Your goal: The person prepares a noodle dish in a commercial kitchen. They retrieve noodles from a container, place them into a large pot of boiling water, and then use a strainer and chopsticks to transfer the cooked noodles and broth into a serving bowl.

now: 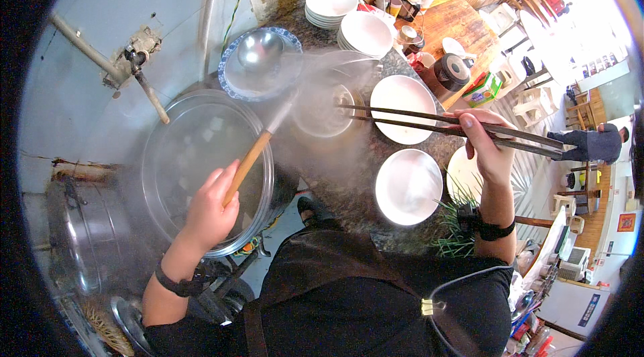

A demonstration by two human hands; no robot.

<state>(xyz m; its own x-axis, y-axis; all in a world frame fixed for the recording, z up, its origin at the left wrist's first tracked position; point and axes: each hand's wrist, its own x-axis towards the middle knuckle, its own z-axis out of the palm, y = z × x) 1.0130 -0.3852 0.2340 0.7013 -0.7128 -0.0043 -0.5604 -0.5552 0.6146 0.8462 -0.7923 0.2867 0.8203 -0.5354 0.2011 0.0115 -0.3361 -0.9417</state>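
Note:
My left hand grips the wooden handle of a metal-shafted kitchen tool. Steam and blur hide the shape of its head, which reaches out over the counter. Between the fingers of my right hand is a pair of long dark chopsticks. Their tips point left into a steaming round bowl, whose contents are blurred. Below my left hand, a large metal pot holds cloudy liquid with pale pieces in it. Two white bowls, one partly under the chopsticks and one nearer me, sit on the counter.
A blue-rimmed basin holds a shiny metal bowl. Stacked white bowls stand at the back of the stone counter. Green leafy stalks lie under my right forearm. A person stands far off among tables and stools.

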